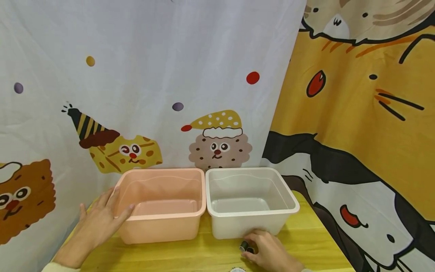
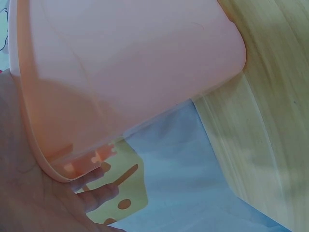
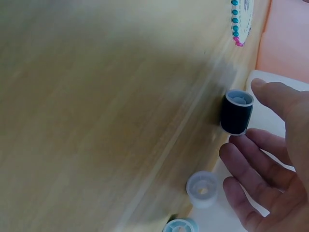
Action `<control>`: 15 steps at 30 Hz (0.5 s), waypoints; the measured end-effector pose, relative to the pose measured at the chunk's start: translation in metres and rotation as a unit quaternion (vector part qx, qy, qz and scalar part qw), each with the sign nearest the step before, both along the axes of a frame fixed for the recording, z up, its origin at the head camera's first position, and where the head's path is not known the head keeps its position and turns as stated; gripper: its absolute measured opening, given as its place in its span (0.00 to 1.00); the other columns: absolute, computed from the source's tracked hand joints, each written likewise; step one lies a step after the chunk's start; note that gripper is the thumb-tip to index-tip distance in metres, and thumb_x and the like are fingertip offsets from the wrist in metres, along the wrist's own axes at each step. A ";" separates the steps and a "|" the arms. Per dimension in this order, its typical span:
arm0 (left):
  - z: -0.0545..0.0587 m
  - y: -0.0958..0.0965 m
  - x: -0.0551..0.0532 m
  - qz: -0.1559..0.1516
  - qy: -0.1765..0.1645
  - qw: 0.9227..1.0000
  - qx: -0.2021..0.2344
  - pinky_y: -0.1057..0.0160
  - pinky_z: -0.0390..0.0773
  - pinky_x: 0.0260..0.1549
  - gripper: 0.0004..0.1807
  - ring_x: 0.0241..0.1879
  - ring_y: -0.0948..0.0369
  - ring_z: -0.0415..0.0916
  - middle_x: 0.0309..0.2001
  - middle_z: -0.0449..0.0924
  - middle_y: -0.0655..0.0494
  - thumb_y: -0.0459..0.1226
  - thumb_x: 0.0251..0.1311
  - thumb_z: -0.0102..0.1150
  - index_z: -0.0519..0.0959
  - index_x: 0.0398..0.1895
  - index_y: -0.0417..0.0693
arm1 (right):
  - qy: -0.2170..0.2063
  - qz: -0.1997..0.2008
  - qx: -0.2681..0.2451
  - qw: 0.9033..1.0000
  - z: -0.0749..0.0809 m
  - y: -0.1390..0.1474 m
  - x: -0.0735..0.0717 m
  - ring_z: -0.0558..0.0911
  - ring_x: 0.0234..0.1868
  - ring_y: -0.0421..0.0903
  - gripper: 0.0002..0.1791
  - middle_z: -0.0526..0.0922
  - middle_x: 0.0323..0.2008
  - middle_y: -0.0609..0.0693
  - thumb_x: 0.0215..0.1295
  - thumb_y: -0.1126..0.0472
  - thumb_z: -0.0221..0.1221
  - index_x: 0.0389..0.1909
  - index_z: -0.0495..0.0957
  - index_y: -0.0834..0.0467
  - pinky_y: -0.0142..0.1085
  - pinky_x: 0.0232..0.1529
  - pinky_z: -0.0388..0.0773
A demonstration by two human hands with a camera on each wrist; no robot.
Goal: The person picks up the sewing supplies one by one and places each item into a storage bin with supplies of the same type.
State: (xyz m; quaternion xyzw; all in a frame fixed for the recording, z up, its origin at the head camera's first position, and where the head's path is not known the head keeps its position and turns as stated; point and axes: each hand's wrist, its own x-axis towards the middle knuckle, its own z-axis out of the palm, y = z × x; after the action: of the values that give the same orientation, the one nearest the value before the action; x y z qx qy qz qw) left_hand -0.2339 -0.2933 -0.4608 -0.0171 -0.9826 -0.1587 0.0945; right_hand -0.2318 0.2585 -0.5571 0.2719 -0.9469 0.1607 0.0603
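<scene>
My left hand [image 1: 98, 219] lies against the left rim of a pink plastic bin [image 1: 159, 230], its fingers extended along the side. In the left wrist view the rim crosses the palm and straight fingers [image 2: 99, 195] reach past the corner. My right hand [image 1: 266, 249] is low before a white bin [image 1: 251, 225], thumb and fingers spread around a dark thread spool [image 3: 236, 113]. The fingertips are right at the spool's lower end; the thumb is just beyond its upper end. Beside it are a whitish spool [image 3: 202, 189] and a teal-ended spool [image 3: 181, 226].
Both bins stand side by side on a yellowish wood-grain table [image 1: 163, 258]. A round wheel of coloured pins [image 3: 244, 19] lies near the spools, partly cut off at the head view's lower edge. Printed cartoon curtains [image 1: 146, 75] hang behind and to the right.
</scene>
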 end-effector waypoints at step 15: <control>-0.001 -0.001 -0.001 0.003 -0.002 1.000 -0.009 0.06 0.35 0.58 0.57 0.74 0.23 0.57 0.83 0.51 0.28 0.74 0.74 0.36 0.52 0.86 0.37 | 0.061 0.015 -0.001 0.998 -0.011 -0.007 -0.004 0.84 0.45 0.32 0.16 0.88 0.43 0.31 0.60 0.41 0.77 0.44 0.90 0.42 0.37 0.44 0.86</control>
State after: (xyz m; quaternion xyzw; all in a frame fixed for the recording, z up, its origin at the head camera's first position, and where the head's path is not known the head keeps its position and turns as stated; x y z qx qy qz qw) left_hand -0.2348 -0.2944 -0.4619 -0.0146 -0.9843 -0.1496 0.0930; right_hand -0.2359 0.2519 -0.5682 0.2950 -0.9372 0.1459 0.1157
